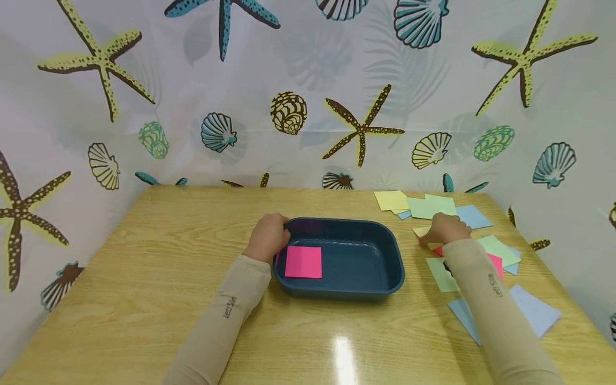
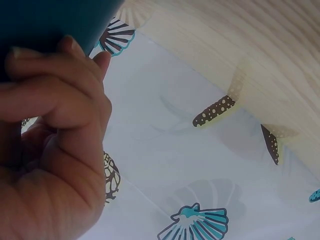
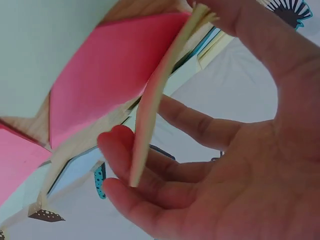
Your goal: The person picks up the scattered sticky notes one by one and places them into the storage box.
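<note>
Tray (image 1: 358, 267) position?

Middle of the wooden table (image 1: 168, 256), upright, long side facing the person. Dark blue, rounded corners.

Contents?

One pink note (image 1: 303, 262), flat on the tray floor, toward the left end.

Left hand (image 1: 268, 238)?

On the tray's left end, near the far corner. Fingers bent over the rim, so clamped on the tray. Left wrist view agrees: curled fingers right at the blue wall. Can't tell where the thumb sits.

Right hand (image 1: 447, 230)?

Just right of the tray, among the loose paper. Pinching a yellow note (image 3: 151, 110), thumb one side, fingers the other. Right wrist view has it edge-on.

Single sheet?

Can't tell. Thumb end looks layered.

What's around that hand?

Far side: a second yellow sheet (image 1: 391, 200), pale green sheets (image 1: 440, 206), a blue sheet (image 1: 474, 216). Beyond the wrist, a pink sheet (image 1: 497, 266) partly covered by a mint sheet (image 1: 498, 250). Near side: another green sheet (image 1: 439, 275), then a darker blue sheet (image 1: 463, 318) partly hidden by the forearm, and a lilac sheet (image 1: 535, 310) on the other side of it.

Sleeves (image 1: 207, 321)?

Beige, both arms, small dark lettering on each.

Behind the table?

White cloth (image 1: 260, 69), starfish and shell print. From where I stand, glare (image 1: 344, 358) on the near wood too.
</note>
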Demonstrator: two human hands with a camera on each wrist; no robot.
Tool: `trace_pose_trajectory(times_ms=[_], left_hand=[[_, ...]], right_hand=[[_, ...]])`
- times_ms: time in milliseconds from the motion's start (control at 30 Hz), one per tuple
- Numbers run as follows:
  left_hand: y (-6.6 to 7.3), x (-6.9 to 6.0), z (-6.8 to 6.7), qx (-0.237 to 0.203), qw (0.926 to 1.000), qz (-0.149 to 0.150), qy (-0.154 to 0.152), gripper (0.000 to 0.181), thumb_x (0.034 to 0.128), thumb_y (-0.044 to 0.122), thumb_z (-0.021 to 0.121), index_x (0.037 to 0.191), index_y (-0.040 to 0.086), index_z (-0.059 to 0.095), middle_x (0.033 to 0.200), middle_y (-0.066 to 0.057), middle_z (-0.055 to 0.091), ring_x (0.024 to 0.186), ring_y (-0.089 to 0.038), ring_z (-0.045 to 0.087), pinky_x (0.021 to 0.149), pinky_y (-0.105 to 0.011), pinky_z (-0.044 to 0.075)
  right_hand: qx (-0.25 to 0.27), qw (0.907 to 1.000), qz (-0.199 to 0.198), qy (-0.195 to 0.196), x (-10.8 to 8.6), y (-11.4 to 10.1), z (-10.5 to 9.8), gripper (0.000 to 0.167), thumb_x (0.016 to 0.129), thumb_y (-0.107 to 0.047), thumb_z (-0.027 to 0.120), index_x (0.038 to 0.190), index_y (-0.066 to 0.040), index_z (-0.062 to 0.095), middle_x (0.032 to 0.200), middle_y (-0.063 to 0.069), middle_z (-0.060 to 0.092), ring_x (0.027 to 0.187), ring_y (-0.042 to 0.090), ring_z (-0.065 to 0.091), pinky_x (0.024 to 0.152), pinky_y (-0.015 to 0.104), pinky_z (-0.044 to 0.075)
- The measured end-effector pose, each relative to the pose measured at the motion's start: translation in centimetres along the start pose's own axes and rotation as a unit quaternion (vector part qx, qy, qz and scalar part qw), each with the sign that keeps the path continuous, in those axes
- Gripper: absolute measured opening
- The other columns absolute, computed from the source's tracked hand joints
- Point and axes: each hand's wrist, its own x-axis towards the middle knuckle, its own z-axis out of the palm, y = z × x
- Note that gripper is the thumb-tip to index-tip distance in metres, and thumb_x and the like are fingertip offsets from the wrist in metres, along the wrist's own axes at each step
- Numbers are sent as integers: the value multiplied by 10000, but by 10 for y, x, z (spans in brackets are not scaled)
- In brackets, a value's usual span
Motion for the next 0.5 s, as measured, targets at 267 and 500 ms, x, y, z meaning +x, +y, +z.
trace_pose_trajectory(times_ms=[267, 500], left_hand=[[0, 0, 0, -7, 10000, 32, 9, 341, 876, 7, 583, 1208, -24, 656, 1170, -181, 657, 997, -278, 652, 823, -399, 528], [1, 0, 0, -4, 10000, -32, -10, 347, 880, 12, 582, 1218, -25, 648, 1179, -183, 653, 1024, -279, 642, 842, -402, 522]], right_hand=[[-17, 9995, -194, -246, -4, -5, -10, 429, 785, -368, 709, 876, 32, 583, 933, 238, 616, 919, 470, 523, 871, 642, 327], [204, 9974, -589, 365, -23, -27, -27, 403, 805, -365, 652, 745, 6, 506, 744, 167, 533, 887, 498, 469, 773, 583, 367]])
